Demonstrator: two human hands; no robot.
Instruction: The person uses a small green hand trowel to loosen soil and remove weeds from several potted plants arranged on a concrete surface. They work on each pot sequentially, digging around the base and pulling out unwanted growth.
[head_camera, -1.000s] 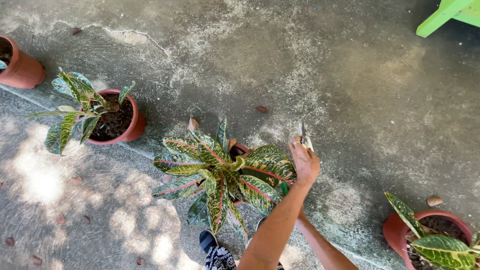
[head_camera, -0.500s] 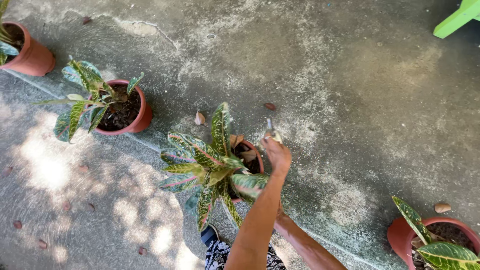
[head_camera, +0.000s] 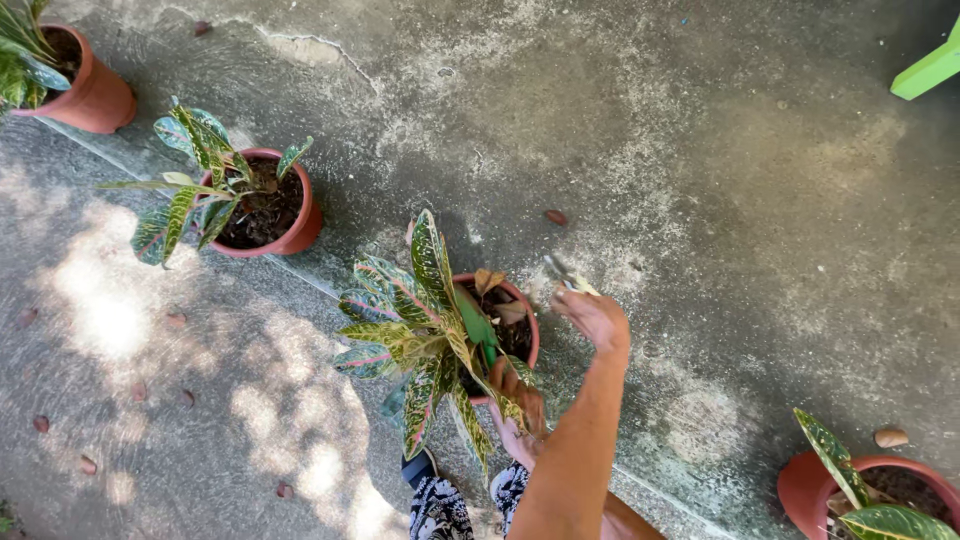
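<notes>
Potted plant (head_camera: 430, 320) on the concrete floor (head_camera: 720, 150) looks floppy-leaved and heavy-potted, so I'd grip its rim; my right hand (head_camera: 596, 318) is closed on small shears (head_camera: 566, 274), left hand (head_camera: 518, 392) among the leaves, fingers hidden.

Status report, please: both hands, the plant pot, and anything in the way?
Right hand holds small shears beside the pot rim. Left hand low among the leaves of the middle pot. Dry leaves lie on the soil; nothing blocks.
</notes>
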